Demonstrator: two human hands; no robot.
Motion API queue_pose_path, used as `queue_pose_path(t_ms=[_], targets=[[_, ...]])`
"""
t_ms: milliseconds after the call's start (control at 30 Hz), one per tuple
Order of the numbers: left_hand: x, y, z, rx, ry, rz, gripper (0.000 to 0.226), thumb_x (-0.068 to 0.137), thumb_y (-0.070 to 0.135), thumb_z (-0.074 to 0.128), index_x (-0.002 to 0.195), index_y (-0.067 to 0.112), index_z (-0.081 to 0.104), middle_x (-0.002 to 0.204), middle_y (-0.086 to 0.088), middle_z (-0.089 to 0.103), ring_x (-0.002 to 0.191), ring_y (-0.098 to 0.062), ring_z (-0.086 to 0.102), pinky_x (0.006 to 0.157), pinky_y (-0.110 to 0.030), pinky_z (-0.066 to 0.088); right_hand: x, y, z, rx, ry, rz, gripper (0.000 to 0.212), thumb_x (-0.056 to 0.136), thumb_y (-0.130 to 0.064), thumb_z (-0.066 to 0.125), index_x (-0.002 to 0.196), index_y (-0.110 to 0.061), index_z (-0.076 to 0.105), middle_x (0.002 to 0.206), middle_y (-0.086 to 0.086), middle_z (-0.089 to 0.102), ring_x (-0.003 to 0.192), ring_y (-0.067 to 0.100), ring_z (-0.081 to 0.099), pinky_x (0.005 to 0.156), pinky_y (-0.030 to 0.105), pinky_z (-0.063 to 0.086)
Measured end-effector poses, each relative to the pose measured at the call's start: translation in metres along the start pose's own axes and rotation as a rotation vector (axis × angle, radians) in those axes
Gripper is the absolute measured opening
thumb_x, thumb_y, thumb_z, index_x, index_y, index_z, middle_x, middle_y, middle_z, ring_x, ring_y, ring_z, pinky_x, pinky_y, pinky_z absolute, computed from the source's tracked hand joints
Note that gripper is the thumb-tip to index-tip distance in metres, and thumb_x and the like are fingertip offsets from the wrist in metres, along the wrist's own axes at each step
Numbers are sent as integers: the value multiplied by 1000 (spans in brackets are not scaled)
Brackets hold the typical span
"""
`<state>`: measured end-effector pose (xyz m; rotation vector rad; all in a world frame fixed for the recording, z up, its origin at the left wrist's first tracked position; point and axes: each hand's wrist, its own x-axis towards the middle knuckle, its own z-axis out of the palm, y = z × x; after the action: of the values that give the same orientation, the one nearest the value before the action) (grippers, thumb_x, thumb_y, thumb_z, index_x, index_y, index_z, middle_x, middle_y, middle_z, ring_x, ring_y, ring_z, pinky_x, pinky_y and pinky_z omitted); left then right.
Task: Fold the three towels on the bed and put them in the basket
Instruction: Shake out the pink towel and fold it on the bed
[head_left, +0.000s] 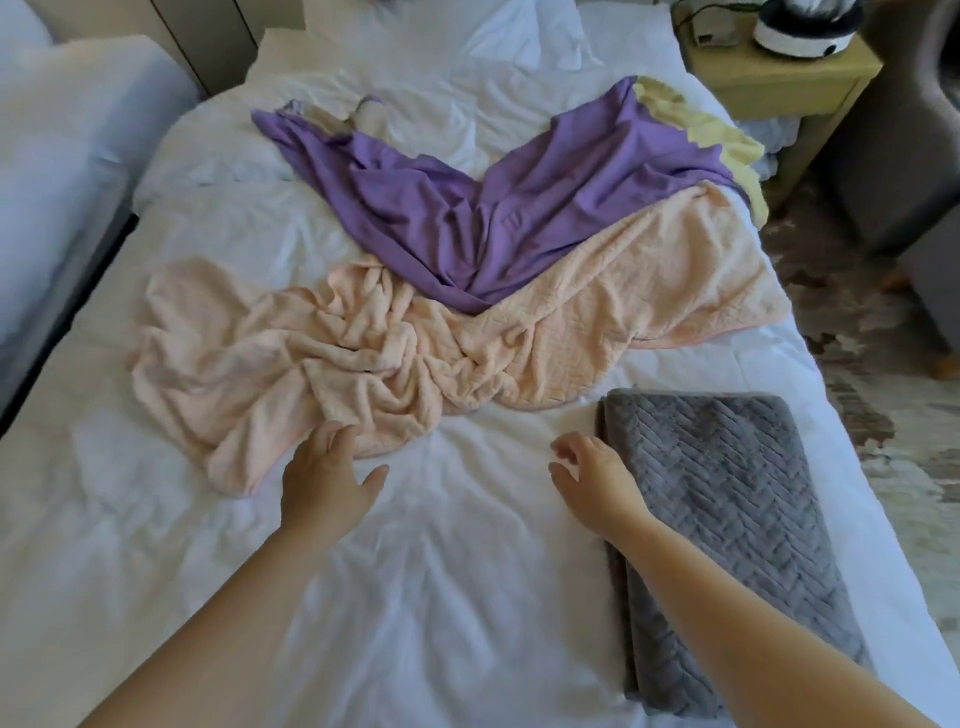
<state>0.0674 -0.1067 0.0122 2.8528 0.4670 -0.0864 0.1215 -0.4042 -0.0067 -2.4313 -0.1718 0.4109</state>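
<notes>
A crumpled peach towel (363, 343) stretches across the middle of the white bed (457, 597). A purple towel (493, 208) lies rumpled behind it, partly overlapping it. A grey towel (727, 509) lies folded flat at the near right of the bed. My left hand (324, 478) hovers with relaxed fingers at the near edge of the peach towel, its fingertips at the fabric. My right hand (592, 473) is over the sheet with loosely curled fingers, beside the grey towel's left edge, holding nothing. No basket is in view.
A yellow cloth (696, 124) peeks out behind the purple towel at the far right. A yellowish nightstand (779, 78) with a white device stands beyond the bed's right side. A grey chair (909, 156) and patterned rug are at right. Another bed is at left.
</notes>
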Motion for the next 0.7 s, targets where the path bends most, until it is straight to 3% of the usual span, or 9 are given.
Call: queue_pose_path(t_ms=[133, 200, 233, 300, 367, 433, 533, 700], targets=[[45, -30, 23, 77, -12, 128, 65, 73, 49, 73, 128, 18, 53, 144, -6, 37, 131, -29, 34, 100, -41, 36, 30, -18, 49, -16, 15, 48, 31, 94, -28, 53, 123, -19, 54, 125, -1, 54, 112, 17, 52, 92, 31, 45], [66, -41, 41, 132, -106, 181, 69, 74, 55, 70, 134, 30, 46, 155, -3, 18, 141, -28, 17, 110, -42, 25, 44, -23, 74, 4, 56, 74, 30, 93, -28, 55, 121, -21, 54, 126, -2, 53, 112, 17, 52, 92, 31, 46], [76, -47, 49, 167, -152, 202, 66, 77, 56, 66, 135, 35, 44, 157, 1, 12, 143, -27, 11, 113, -42, 19, 50, -25, 85, 18, 77, 82, 28, 92, -28, 56, 119, -21, 55, 126, -1, 52, 112, 17, 52, 92, 33, 46], [90, -60, 62, 212, -146, 274, 50, 85, 48, 58, 133, 36, 49, 154, 8, 20, 141, -21, 15, 112, -37, 16, 60, -30, 105, 39, 110, 92, 26, 91, -26, 58, 116, -20, 56, 125, 0, 52, 110, 18, 52, 92, 36, 48], [98, -72, 62, 143, -44, 380, 36, 89, 31, 55, 125, 25, 58, 140, 10, 44, 132, -20, 33, 104, -32, 24, 67, -39, 118, 36, 152, 89, 27, 89, -24, 61, 115, -17, 57, 123, 3, 52, 110, 21, 53, 91, 38, 48], [102, -80, 51, -49, 23, 456, 25, 87, 17, 57, 111, 15, 65, 110, 4, 64, 107, -22, 56, 86, -32, 37, 74, -54, 126, 31, 191, 62, 36, 85, -23, 67, 118, -13, 57, 124, 7, 53, 114, 26, 51, 92, 37, 45], [101, -82, 16, -322, 2, 380, 17, 92, 22, 55, 107, 19, 61, 76, 2, 62, 72, -23, 59, 59, -30, 40, 83, -88, 128, 20, 174, -18, 61, 79, -32, 74, 131, -14, 48, 133, 3, 49, 123, 24, 42, 100, 35, 38], [111, -62, -78, -672, 32, 337, 18, 93, 32, 53, 104, 22, 61, 75, 12, 60, 74, -11, 56, 68, -29, 45, 94, -162, 101, -47, 191, -108, 63, 80, -38, 70, 133, -17, 44, 132, -1, 50, 122, 24, 42, 101, 36, 35]])
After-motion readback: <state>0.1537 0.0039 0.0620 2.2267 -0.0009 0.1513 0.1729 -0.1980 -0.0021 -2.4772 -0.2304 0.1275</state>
